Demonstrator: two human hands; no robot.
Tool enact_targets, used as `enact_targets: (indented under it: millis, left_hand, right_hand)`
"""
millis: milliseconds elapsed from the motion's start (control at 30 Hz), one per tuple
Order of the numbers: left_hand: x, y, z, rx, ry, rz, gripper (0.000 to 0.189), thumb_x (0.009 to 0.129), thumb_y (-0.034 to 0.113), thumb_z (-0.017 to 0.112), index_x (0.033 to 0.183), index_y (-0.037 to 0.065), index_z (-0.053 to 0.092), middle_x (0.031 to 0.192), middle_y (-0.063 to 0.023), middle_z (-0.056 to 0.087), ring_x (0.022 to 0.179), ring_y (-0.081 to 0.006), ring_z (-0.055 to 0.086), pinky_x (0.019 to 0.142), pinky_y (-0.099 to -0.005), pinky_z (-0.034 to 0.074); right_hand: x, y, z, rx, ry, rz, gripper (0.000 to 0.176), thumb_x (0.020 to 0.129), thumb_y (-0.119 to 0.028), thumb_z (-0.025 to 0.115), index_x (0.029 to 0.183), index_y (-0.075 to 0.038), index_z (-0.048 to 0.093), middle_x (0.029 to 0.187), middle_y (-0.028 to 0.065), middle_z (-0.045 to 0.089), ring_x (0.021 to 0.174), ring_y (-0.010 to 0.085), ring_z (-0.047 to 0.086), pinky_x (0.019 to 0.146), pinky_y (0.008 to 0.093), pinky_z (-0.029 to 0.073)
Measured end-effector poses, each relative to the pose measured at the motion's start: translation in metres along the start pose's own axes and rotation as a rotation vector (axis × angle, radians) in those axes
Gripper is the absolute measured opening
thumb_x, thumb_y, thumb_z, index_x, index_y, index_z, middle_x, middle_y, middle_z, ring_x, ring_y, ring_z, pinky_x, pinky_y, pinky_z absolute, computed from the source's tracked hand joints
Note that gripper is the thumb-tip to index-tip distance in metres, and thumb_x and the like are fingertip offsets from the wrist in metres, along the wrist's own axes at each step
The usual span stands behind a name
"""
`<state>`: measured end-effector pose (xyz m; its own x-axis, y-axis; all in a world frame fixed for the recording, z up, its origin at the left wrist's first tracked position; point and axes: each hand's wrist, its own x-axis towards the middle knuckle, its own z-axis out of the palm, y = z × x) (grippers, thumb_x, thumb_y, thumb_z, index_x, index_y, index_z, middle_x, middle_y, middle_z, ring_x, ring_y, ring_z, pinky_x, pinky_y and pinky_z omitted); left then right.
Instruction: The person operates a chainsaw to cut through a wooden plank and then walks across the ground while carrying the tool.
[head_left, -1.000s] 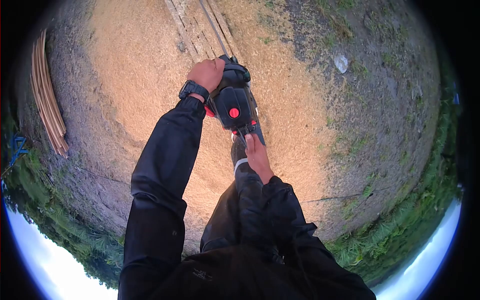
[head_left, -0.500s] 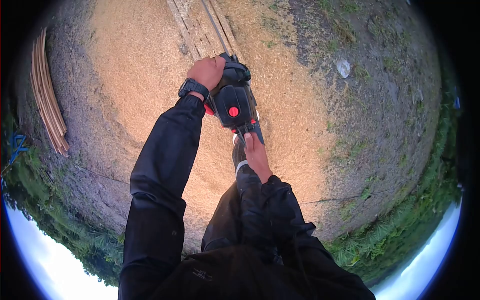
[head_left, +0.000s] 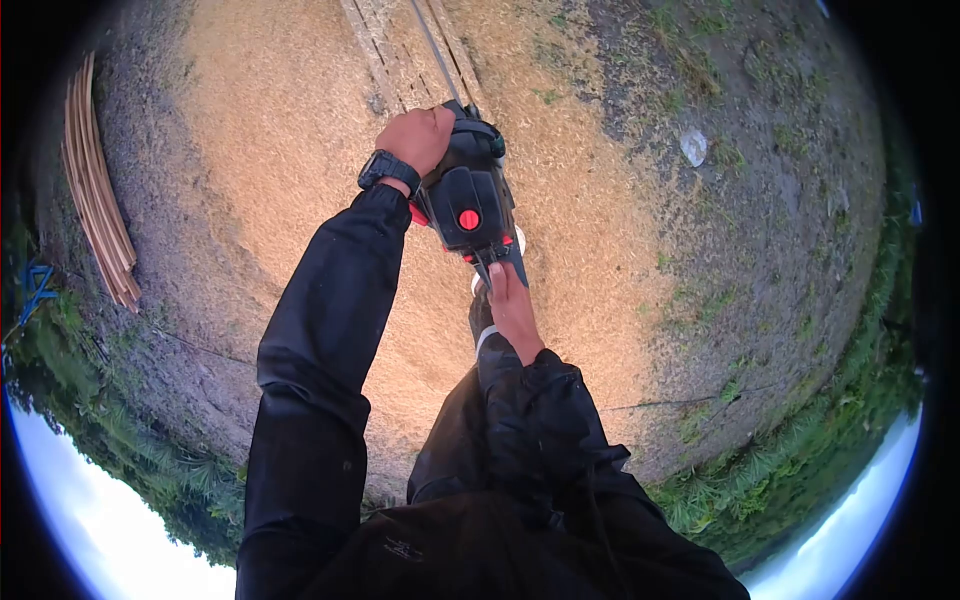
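Note:
A black chainsaw (head_left: 471,190) with a round red cap hangs in front of my legs, its long bar pointing away from me toward the top of the view. My left hand (head_left: 418,138), with a black watch at the wrist, is closed round its front handle. Lower down, my right hand (head_left: 513,310) grips the rear handle; part of its fingers is hidden under the saw. Beyond the saw body, the bar (head_left: 433,48) overlaps a sawn piece of wood (head_left: 385,60) with long straight cuts, lying on the ground.
Pale sawdust (head_left: 300,130) covers the ground around me. A stack of long boards (head_left: 98,200) lies at the left. Clear crumpled plastic (head_left: 693,147) rests on the dirt at the right, and a blue object (head_left: 37,292) stands at the left edge. Green plants line both sides.
The saw and both hands stay almost in place. The wood and the ground have shifted slightly in view, and more of a white shoe shows beside the saw.

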<state>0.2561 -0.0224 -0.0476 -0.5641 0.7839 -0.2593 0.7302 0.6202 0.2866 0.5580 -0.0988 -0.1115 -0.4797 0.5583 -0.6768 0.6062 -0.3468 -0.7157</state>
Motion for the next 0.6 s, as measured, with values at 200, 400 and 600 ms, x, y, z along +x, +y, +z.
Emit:
enact_targets:
  millis: [200,400,600]
  left_hand:
    - [0.017,-0.009,0.000,0.067,-0.022,0.031,0.032,0.100,0.029,0.040,0.100,0.005,0.062,0.092,-0.0248,0.070,0.085,-0.0483,0.068,0.074,-0.0576,0.055]
    - [0.041,-0.013,-0.019,0.030,-0.031,-0.044,0.032,0.100,0.028,0.040,0.100,0.005,0.062,0.096,-0.0248,0.071,0.087,-0.0488,0.068,0.077,-0.0574,0.055]
    - [0.046,-0.011,-0.026,0.054,-0.009,0.045,0.041,0.100,0.033,0.037,0.097,0.003,0.065,0.100,-0.0280,0.070,0.090,-0.0511,0.066,0.080,-0.0587,0.054]
  right_hand:
    - [0.009,-0.007,0.000,0.037,0.005,-0.034,0.046,0.109,-0.046,0.038,0.124,-0.008,0.058,0.098,0.0313,0.068,0.098,0.0550,0.061,0.082,0.0590,0.046]
    - [0.026,-0.036,-0.002,0.003,-0.019,-0.025,0.046,0.109,-0.046,0.038,0.126,-0.008,0.058,0.099,0.0310,0.068,0.098,0.0555,0.061,0.082,0.0594,0.046]
    - [0.034,-0.042,0.000,-0.010,-0.007,-0.022,0.047,0.109,-0.047,0.038,0.126,-0.009,0.058,0.100,0.0313,0.068,0.100,0.0550,0.062,0.083,0.0599,0.047]
